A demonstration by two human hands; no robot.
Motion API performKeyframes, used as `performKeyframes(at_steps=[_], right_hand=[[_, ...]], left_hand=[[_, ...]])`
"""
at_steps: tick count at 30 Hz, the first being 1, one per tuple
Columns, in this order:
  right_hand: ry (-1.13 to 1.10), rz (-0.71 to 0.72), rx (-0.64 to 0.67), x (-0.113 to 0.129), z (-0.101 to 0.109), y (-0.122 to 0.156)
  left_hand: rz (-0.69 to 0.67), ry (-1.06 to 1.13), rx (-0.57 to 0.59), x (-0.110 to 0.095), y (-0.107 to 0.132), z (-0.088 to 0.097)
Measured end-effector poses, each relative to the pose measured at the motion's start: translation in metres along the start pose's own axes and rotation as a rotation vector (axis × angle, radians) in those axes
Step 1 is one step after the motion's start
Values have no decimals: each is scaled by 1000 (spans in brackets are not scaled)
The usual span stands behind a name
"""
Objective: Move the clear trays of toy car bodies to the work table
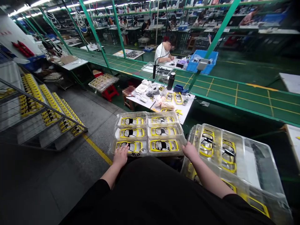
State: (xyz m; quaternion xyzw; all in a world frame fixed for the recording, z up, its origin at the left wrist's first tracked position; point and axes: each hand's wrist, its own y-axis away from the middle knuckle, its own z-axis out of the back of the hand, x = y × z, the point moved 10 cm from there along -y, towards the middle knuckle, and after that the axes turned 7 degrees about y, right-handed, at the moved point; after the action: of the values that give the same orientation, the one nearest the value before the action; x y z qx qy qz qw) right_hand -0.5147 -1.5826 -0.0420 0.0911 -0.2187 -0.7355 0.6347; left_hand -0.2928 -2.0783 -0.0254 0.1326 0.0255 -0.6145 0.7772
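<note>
My left hand point(121, 156) lies over the near edge of a clear plastic tray point(147, 120), and my right hand point(190, 150) is curled on its near right corner. The tray has six compartments, each with a yellow-rimmed, black-marked eyeglass frame point(163, 145). Part of the tray's near edge is hidden by my body. To the right of my right hand stands a second clear tray stack point(248, 162) with similar yellow frames point(206, 143), close to my right forearm.
A wire rack point(30, 106) with yellow-framed trays stands at the left. Ahead is a cluttered white table point(140, 101) with a black thermos point(171, 80). Beyond it run a green workbench point(253, 97), a seated co-worker point(164, 51), a blue crate point(201, 62) and a red stool point(110, 92).
</note>
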Motion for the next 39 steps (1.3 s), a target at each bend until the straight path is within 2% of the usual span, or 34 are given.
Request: performKeyframes(at_steps=[6,11,19,24,28,34,39], right_hand=[[25,-70,57,0,-24,25],[1,-147,57,8,-30,44],[-67,-254,51,2,-34,61],[-117,-277,34,-4,-46,59],[-175,-303,5,-7,-46,56],[-286,-385,-40,-8,-38,65],[-372,-517,-101,-9,-45,87]], left_hand=[[-80,-6,24,28,-42,20],[-167,1,69,41,-72,31],[-171,-7,99,41,-63,26],[-165,-15,105,39,-64,23],[-189,-33,102,34,-66,22],[-321,-67,160,30,-65,21],[-441,-78,236,36,-66,12]])
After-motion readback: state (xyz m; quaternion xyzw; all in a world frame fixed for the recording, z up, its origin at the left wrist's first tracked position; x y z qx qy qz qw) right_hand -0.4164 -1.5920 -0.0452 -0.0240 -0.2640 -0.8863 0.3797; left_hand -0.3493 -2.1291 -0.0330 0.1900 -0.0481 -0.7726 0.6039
